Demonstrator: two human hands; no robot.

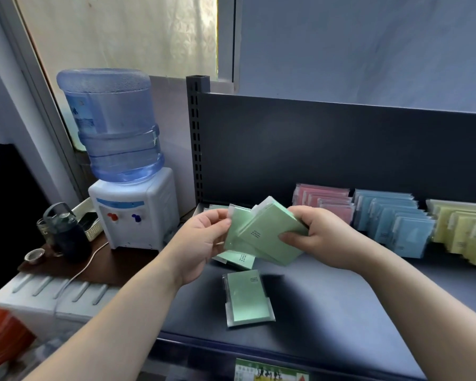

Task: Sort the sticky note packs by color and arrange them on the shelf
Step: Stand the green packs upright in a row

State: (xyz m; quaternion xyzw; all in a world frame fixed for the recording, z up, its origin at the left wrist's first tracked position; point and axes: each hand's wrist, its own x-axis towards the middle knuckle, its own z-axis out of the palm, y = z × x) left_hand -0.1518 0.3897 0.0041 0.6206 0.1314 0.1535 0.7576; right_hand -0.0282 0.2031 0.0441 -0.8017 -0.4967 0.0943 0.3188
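head view: left hand fingers pinch the left edge of a fanned bunch of green packs. right hand fingers curl round the bunch's right side, thumb pressed on the top one. the bunch is held above the shelf, near its left end. under it a half-hidden pack lies flat. a loose pack, also green, lies flat nearer the front edge. along the back stand rows of pink packs, blue packs and yellow packs, side by side. left of the shelf, a water dispenser and a dark jug stand on a bench.
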